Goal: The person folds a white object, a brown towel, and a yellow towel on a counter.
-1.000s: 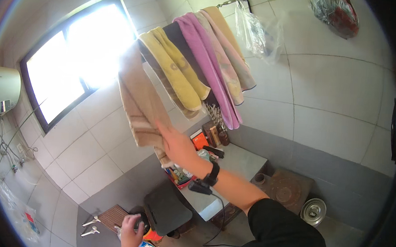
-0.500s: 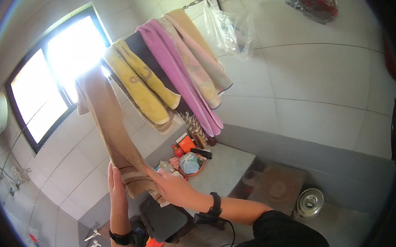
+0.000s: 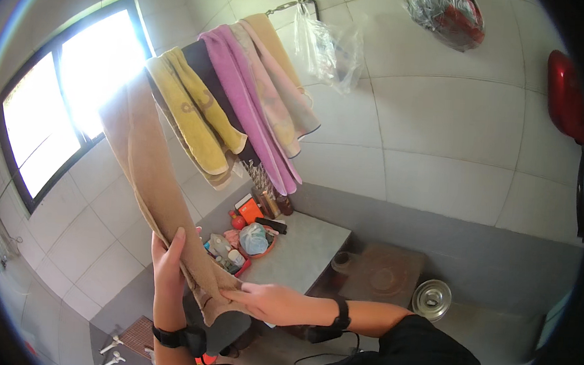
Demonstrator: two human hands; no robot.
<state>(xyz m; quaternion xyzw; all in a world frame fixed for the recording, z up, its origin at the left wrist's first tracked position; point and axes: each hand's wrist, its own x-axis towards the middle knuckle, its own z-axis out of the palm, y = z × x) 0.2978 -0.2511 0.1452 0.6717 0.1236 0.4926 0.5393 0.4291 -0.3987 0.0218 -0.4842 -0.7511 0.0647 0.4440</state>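
A long brown towel [image 3: 157, 175] hangs in front of the bright window and runs down to my hands. My left hand [image 3: 169, 262] is closed on its left edge, thumb across the front of the cloth. Lower and to the right, my right hand [image 3: 266, 302] pinches the cloth near its bottom end, which is folded and bunched. To the right of the brown towel hang a yellow towel [image 3: 206, 122], a purple towel [image 3: 253, 111] and a pale pink towel [image 3: 277, 96].
Beyond the hands stands a grey table [image 3: 308, 253] with an orange basket [image 3: 270, 246] of small items. A rusty stove [image 3: 385, 273] and a round metal lid [image 3: 432, 300] are at the right. A clear plastic bag [image 3: 328, 52] hangs on the tiled wall [image 3: 441, 117].
My right hand has moved down and right, pulling the towel's lower end with it. My left hand has shifted slightly, its thumb now over the cloth. The view has turned a little to the right.
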